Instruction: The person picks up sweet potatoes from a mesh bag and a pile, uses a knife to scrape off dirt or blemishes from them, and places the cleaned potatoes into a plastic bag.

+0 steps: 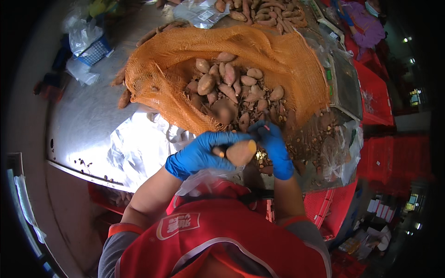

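Observation:
My left hand [200, 153], in a blue glove, grips a sweet potato [240, 154] whose cut end shows yellow flesh. Against the same palm lies a second, smaller sweet potato [218, 152], mostly hidden by the fingers. My right hand [274, 147], also gloved in blue, is curled close to the cut end. A small dark tool with a reddish part seems to be in its fingers; blur hides its form. Just beyond both hands, a heap of sweet potatoes [229, 74] lies in an opened orange mesh sack [167, 45]. One blurred sweet potato [224, 111] shows over the heap's near side.
Trimmed ends and scraps [313, 149] litter the metal table [94, 100] at right. Clear plastic bags [135, 146] lie left. More sweet potatoes [271, 12] and a scale [344, 80] are farther off. Red crates [375, 93] and a person in purple [363, 24] are beyond the right edge.

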Tool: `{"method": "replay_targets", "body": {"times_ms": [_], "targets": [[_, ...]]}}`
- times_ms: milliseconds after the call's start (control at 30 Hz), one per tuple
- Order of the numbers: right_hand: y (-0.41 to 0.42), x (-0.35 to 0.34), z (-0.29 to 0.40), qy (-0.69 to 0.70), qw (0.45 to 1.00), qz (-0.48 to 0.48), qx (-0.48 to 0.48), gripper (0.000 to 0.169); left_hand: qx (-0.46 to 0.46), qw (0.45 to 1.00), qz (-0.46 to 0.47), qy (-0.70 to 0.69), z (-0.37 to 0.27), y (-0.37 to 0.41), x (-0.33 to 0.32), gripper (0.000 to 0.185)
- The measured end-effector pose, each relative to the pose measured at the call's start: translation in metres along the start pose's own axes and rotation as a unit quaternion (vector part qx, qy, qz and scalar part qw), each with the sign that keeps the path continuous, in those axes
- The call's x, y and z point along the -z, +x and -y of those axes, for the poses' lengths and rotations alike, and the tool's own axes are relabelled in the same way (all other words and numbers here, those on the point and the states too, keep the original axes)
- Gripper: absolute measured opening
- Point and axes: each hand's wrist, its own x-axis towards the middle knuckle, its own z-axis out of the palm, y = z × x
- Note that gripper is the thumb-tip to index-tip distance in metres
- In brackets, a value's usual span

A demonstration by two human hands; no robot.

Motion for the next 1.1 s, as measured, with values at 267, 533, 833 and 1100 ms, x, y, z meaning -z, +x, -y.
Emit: {"method": "replay_targets", "body": {"times_ms": [267,533,833,1100], "targets": [[-0.019,-0.037,0.039,0.266,0.960,0.090,-0.015,0.049,-0.057,0.982,-0.180,0.031,0.016,0.003,-0.012,0.056],[-0.018,-0.057,0.048,0.091,0.981,0.035,0.165,0.057,0.134,0.968,-0.155,-0.146,0.032,-0.011,-0.003,0.054],[-0.017,-0.039,0.064,-0.399,0.905,0.047,0.139,0.019,0.109,0.989,-0.102,-0.011,0.029,-0.016,0.006,0.054],[-0.019,-0.006,0.035,-0.028,0.999,0.020,-0.011,0.019,-0.020,0.952,-0.287,-0.106,0.008,-0.048,0.049,0.055]]}}
